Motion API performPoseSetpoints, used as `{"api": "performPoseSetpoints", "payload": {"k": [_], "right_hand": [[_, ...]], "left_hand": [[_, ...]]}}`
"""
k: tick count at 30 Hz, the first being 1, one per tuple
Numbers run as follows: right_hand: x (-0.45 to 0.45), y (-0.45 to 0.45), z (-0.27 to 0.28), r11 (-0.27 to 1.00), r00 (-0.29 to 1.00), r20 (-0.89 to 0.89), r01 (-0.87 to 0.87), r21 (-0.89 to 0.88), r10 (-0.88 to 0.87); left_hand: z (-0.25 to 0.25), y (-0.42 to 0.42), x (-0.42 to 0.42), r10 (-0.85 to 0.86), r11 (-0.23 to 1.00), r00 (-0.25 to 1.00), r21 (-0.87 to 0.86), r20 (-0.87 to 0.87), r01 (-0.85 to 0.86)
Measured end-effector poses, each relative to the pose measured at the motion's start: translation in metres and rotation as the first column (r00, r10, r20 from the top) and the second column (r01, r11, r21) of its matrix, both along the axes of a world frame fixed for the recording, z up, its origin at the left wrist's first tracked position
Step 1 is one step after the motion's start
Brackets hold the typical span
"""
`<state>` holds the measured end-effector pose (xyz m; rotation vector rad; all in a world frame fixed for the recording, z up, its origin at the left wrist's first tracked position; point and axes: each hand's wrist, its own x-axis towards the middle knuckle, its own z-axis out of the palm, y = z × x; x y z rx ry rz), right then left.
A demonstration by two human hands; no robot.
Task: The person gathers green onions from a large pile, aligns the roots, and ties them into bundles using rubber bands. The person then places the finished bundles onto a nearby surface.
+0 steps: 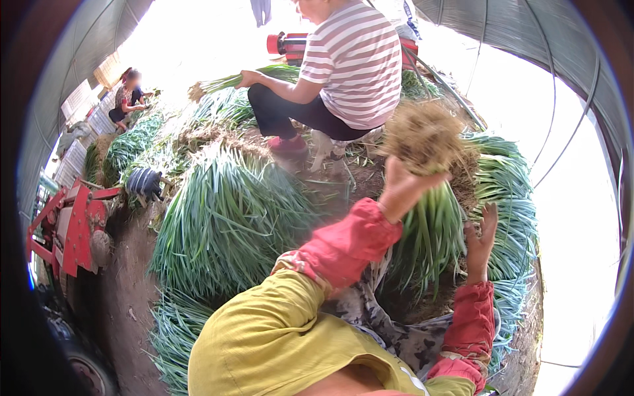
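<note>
My left hand [407, 187] is closed around a bundle of green leafy stalks [436, 227], probably leeks or Chinese chives. Its brown root mass [423, 136] points up and away from me, blurred, while the green leaves hang down. To the right, my right hand [483, 242] is raised with its fingers apart, beside the hanging leaves and in front of a long stack of the same greens [507, 213]. It holds nothing that I can see. Red sleeve covers are on both forearms. A large heap of greens [233, 218] lies to the left of my arm.
Ahead, a person in a striped shirt [354, 64] sits low and holds another bundle [237, 81]. Farther left, a person [126, 101] crouches by more greens. Red machinery [74, 227] with a tyre [89, 369] stands at the left. Plastic sheeting [569, 39] arches overhead.
</note>
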<state>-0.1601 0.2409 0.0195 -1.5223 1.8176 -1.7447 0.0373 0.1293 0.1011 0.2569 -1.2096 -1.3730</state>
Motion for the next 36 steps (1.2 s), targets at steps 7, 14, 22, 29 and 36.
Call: {"api": "performPoseSetpoints", "payload": {"k": [7, 14, 22, 29, 36], "right_hand": [[-0.006, -0.021, -0.032, 0.992, 0.998, 0.036, 0.054, 0.117, -0.059], [-0.002, -0.052, -0.058, 0.98, 0.961, -0.271, 0.1, 0.174, -0.05], [0.006, -0.095, -0.108, 0.957, 0.924, -0.379, 0.065, 0.282, 0.049], [0.008, -0.12, -0.134, 0.951, 0.926, -0.373, 0.061, 0.304, 0.06], [0.026, -0.11, -0.113, 0.928, 0.948, -0.303, 0.025, 0.372, 0.096]], "left_hand": [[0.016, -0.042, 0.174, 0.825, 0.521, 0.566, -0.411, 0.016, -0.748], [0.073, 0.032, 0.39, 0.894, -0.221, -0.448, -0.844, 0.025, -0.488], [0.117, 0.171, 0.556, 0.985, -0.117, -0.046, -0.437, -0.169, -0.892], [0.086, 0.261, 0.573, 0.912, -0.316, -0.409, -0.557, 0.047, -0.768], [-0.039, 0.291, 0.542, 0.789, -0.123, -0.487, -0.68, 0.374, -0.722]]}}
